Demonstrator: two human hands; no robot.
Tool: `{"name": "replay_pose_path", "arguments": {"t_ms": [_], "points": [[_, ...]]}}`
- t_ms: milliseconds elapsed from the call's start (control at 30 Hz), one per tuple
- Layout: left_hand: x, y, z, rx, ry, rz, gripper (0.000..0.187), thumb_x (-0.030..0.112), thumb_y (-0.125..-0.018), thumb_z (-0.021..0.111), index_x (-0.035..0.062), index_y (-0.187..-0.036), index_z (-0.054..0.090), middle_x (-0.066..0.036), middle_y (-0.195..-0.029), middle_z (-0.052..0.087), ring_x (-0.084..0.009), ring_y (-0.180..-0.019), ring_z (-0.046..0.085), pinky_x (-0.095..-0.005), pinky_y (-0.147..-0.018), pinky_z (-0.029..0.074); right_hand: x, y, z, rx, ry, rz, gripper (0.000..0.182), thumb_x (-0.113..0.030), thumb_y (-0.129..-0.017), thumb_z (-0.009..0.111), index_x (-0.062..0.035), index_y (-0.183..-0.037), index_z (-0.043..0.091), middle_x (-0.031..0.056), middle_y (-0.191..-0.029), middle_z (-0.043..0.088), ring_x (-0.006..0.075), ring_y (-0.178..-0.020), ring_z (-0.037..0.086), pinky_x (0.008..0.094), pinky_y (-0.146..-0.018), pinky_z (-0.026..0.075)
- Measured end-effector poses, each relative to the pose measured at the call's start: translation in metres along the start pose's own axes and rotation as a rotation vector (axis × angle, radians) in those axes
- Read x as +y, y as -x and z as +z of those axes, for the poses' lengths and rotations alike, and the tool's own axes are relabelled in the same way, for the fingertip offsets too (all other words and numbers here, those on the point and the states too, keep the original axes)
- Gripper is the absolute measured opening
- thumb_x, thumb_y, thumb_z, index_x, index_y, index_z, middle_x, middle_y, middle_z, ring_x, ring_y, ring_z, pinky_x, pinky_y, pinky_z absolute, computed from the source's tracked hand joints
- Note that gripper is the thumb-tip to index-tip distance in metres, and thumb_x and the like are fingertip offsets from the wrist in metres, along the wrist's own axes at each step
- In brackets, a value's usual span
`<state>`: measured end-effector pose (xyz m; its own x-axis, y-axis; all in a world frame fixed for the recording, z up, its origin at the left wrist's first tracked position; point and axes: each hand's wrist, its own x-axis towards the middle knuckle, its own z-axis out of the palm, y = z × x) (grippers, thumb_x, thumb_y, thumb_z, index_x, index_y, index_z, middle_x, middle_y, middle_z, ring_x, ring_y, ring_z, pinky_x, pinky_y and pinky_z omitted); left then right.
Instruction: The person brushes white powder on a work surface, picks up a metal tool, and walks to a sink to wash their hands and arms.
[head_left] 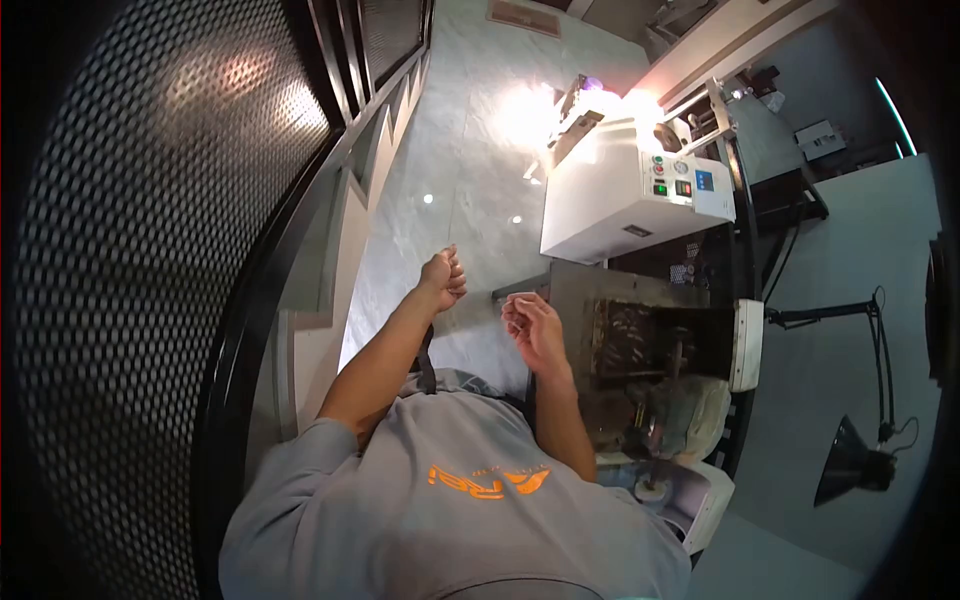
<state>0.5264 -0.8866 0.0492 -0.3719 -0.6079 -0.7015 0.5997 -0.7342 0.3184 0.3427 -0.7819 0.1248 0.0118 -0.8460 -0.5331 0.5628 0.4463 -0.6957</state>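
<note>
Hands raised over the pale marble floor (470, 150), both bare, forearms coming up from a grey shirt w/ an orange logo (488, 482). Left hand (443, 276) is curled into a closed fist – fingers pressed together tight, and whether anything sits inside that grip can't be told. A dark strap (427, 362) runs below the left forearm, down toward the shirt; its upper end is hidden behind the arm, so can't tell if the fist has it.

Right hand (531, 327) is well apart from the left, fingers half bent, tips drawn close together. Something small and pale seems to sit at the fingertips – too small and blurred to say what, or whether it's truly pinched.

Just beyond the right grip, nearly touching it in view, is the corner of a dark metal desk (575, 290) carrying a grimy open-topped machine (640, 340). Further past the same grip stands a white cabinet unit (625, 190) w/ a panel of coloured buttons and a blue display, bright glare on the floor behind it. Off to the outer side of the right grip: a black desk lamp (850, 460) on a jointed arm, over a pale grey surface. On the far side of the left grip, a black perforated metal screen (150, 250) fills the frame edge, w/ a dark railing beside it.
</note>
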Motion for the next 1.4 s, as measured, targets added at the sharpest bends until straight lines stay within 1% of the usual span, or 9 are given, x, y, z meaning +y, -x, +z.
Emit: {"name": "replay_pose_path", "arguments": {"t_ms": [167,300,667,833,967,1000,1100,1233,1400], "points": [[0.033,-0.092,0.018,0.2,-0.054,-0.087,0.044,0.038,-0.1,0.04,0.0199,-0.062,0.029,0.006,-0.047,0.021,-0.0092,-0.036,0.017,-0.0281,-0.037,0.013,-0.023,-0.058,0.034,-0.008,-0.018,0.065,0.01,-0.012,-0.091,0.058,-0.0062,-0.096,0.064,0.0029,-0.081,0.065,0.0114,-0.073,0.061,0.0238,-0.065,0.045],[0.083,-0.145,0.05,0.155,-0.142,-0.129,0.045,0.038,-0.1,0.041,0.0199,-0.061,0.028,0.006,-0.047,0.02,-0.0092,-0.036,0.017,-0.0283,-0.037,0.013,-0.066,-0.109,0.043,0.023,0.022,0.012,0.011,-0.013,-0.091,0.058,-0.005,-0.096,0.063,0.0039,-0.084,0.065,0.0116,-0.075,0.061,0.0238,-0.066,0.045],[0.192,-0.289,0.174,-0.167,-0.345,-0.274,0.047,0.035,-0.1,0.04,0.0211,-0.058,0.025,0.005,-0.048,0.019,-0.01,-0.038,0.016,-0.0283,-0.038,0.014,-0.172,-0.244,-0.052,0.364,-0.306,-0.22,0.01,-0.012,-0.09,0.058,-0.0059,-0.097,0.062,0.0036,-0.084,0.063,0.0117,-0.074,0.06,0.0231,-0.066,0.046],[0.267,-0.375,0.208,0.022,-0.359,-0.255,0.048,0.036,-0.099,0.041,0.0215,-0.056,0.025,0.006,-0.047,0.016,-0.0098,-0.036,0.014,-0.0277,-0.037,0.012,-0.228,-0.369,-0.09,0.27,-0.469,-0.259,0.013,-0.011,-0.09,0.056,-0.0022,-0.099,0.059,0.0033,-0.084,0.06,0.012,-0.072,0.058,0.0242,-0.065,0.046],[0.342,-0.419,0.245,0.118,-0.317,-0.216,0.048,0.034,-0.099,0.044,0.02,-0.057,0.024,0.005,-0.048,0.017,-0.0109,-0.038,0.013,-0.0291,-0.04,0.013,-0.347,-0.474,-0.069,-0.031,-0.347,-0.312,0.02,-0.008,-0.087,0.057,0.0022,-0.105,0.059,0.0063,-0.09,0.062,0.0128,-0.078,0.058,0.0255,-0.069,0.048],[0.36,-0.429,0.26,0.128,-0.321,-0.193,0.048,0.034,-0.098,0.044,0.0195,-0.057,0.023,0.005,-0.049,0.017,-0.0112,-0.039,0.013,-0.0296,-0.041,0.013,-0.372,-0.498,-0.057,-0.009,0.27,-0.678,0.021,-0.008,-0.087,0.057,0.0016,-0.105,0.061,0.0064,-0.093,0.063,0.0144,-0.079,0.059,0.0252,-0.071,0.048],[0.409,-0.46,0.298,0.1,-0.267,-0.092,0.049,0.033,-0.098,0.046,0.0185,-0.057,0.023,0.004,-0.049,0.016,-0.0116,-0.04,0.013,-0.0297,-0.042,0.014,-0.483,-0.538,0.014,0.06,0.415,-0.558,0.02,-0.007,-0.088,0.055,0.0007,-0.104,0.063,0.0053,-0.094,0.063,0.0147,-0.08,0.059,0.0254,-0.072,0.047],[0.47,-0.511,0.335,0.055,-0.143,-0.024,0.049,0.034,-0.097,0.049,0.018,-0.057,0.026,0.004,-0.051,0.015,-0.0121,-0.042,0.014,-0.0294,-0.045,0.016,-0.543,-0.677,0.019,0.024,0.138,-0.217,0.017,-0.005,-0.086,0.053,-0.0017,-0.099,0.063,0.0036,-0.087,0.064,0.0114,-0.077,0.061,0.0228,-0.07,0.047],[0.556,-0.587,0.379,-0.02,-0.116,-0.02,0.05,0.036,-0.096,0.051,0.0186,-0.056,0.026,0.004,-0.051,0.016,-0.0121,-0.042,0.014,-0.0293,-0.045,0.016,-0.59,-0.78,0.059,0.064,0.019,-0.207,0.014,-0.004,-0.087,0.054,-0.0028,-0.099,0.061,0.0035,-0.085,0.064,0.0105,-0.077,0.06,0.0231,-0.066,0.046]]}}
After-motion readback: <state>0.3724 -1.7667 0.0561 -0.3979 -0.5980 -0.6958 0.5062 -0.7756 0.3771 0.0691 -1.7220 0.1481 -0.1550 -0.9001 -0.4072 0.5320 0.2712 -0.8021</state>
